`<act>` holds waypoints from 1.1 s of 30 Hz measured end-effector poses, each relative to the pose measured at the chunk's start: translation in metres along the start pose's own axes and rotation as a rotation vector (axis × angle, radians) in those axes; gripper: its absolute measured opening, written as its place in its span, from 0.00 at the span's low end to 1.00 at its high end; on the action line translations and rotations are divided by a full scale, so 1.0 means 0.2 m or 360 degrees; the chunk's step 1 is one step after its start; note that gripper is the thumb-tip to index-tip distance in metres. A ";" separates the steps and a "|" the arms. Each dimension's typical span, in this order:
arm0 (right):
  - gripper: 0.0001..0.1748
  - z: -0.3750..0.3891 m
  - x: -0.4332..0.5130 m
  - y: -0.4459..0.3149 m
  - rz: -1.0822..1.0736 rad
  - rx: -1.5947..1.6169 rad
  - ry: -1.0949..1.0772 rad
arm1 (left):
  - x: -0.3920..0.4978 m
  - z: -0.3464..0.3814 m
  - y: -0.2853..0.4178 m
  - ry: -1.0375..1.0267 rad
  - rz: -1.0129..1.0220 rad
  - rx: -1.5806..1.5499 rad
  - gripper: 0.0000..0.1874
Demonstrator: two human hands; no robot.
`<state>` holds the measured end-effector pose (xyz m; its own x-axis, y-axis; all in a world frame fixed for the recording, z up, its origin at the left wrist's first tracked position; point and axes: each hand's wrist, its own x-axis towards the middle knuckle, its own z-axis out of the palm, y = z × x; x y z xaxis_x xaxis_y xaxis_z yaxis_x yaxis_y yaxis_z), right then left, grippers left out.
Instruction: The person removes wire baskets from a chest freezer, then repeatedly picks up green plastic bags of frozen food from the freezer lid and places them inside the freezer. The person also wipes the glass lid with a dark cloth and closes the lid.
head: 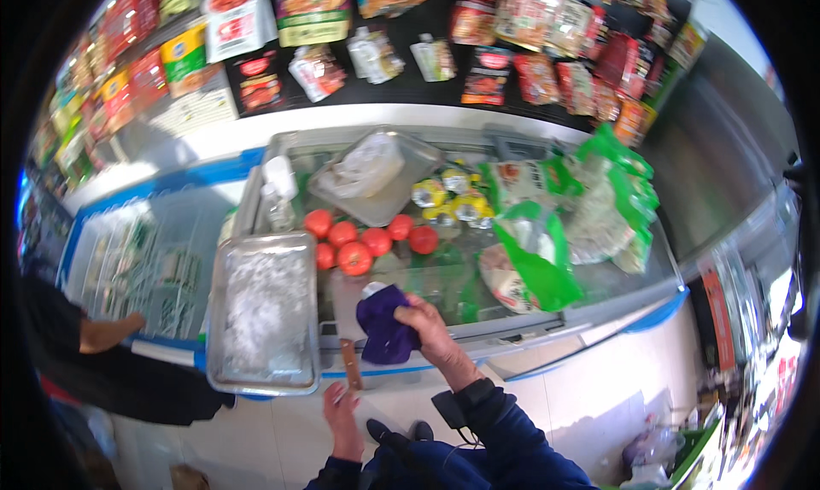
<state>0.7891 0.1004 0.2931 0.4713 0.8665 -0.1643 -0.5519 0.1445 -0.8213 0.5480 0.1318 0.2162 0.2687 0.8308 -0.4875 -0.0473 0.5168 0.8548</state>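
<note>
My right hand [426,327] is closed on a purple cloth [387,327] above the front edge of a glass-topped chest freezer. Below the wooden handle [350,362] of a broad-bladed knife is my left hand [343,413], its fingers curled; whether it touches the handle is unclear. The pale blade points away from me, beside a metal tray [262,311] with a whitish, wet-looking surface. Several red tomatoes [354,258] lie on the glass beyond the cloth. Behind them a second metal tray [410,195] holds a clear plastic bag [368,163].
Yellow-and-silver packages [455,199] and green plastic bags [538,259] lie on the freezer's right half. Packaged foods fill a black shelf [397,93] behind. At left, another person's arm [112,333] rests by a blue-rimmed freezer [160,186]. A metal cabinet [711,131] stands at right.
</note>
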 end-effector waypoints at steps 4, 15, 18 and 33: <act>0.24 -0.03 -0.29 -0.08 0.0167 -0.0387 -0.0134 | -0.17 0.02 0.19 -0.0229 0.0203 0.0040 0.16; 0.34 -0.35 -0.88 -0.09 -0.0447 -0.1439 0.0244 | -0.56 0.73 0.16 -0.1317 -0.0459 -0.0135 0.25; 0.28 -0.65 -1.01 -0.16 -0.0152 -0.0997 0.0535 | -0.68 0.93 0.04 -0.1484 -0.0252 0.0371 0.23; 0.17 -1.50 -1.50 -0.58 -0.0241 0.0359 0.1418 | -0.84 1.89 -0.20 -0.1955 0.0279 0.0758 0.17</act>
<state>0.9188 -0.3191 0.2741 0.8517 0.1578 -0.4997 -0.5181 0.3962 -0.7580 0.8681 -0.1067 0.3318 0.9943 0.0233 -0.1042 0.1016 0.0911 0.9906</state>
